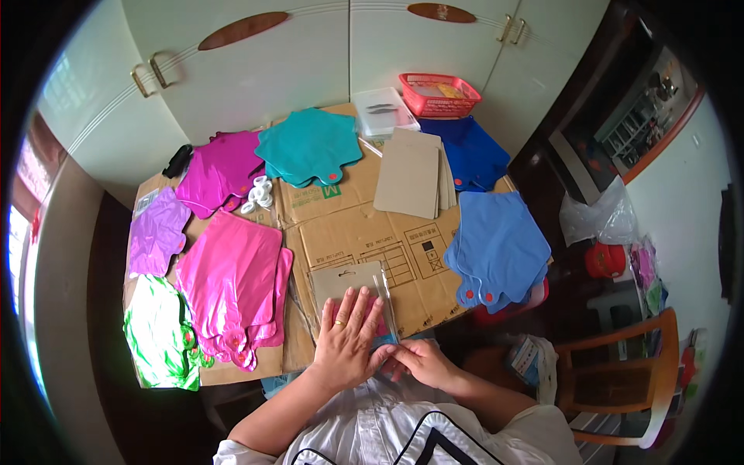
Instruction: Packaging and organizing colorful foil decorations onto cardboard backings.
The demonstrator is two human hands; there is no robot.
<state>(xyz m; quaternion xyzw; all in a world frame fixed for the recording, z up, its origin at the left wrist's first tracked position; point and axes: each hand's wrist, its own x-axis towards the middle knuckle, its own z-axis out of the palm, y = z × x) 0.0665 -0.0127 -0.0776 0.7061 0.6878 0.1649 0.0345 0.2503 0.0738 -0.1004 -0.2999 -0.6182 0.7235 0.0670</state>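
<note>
At the table's near edge lies a clear plastic packet (391, 302) with a grey-brown card (332, 281) inside. Pink and blue show through it beside my fingers. My left hand (347, 337), with a ring on one finger, rests flat on the packet, its fingers stretched out. Closed in a pinch, my right hand (422, 363) grips the packet's near right corner; the two thumbs nearly meet there. To the left is a stack of shiny pink foil balloons (232, 275). Periwinkle-blue foil balloons (500, 244) lie to the right.
Flattened cardboard (341, 225) covers the table. Farther off are grey-brown cards (407, 174), teal balloons (310, 147), magenta balloons (219, 172), dark-blue balloons (469, 151), white ribbon rolls (260, 194), a clear box (381, 112) and a red basket (426, 106). A wooden chair (663, 364) stands right.
</note>
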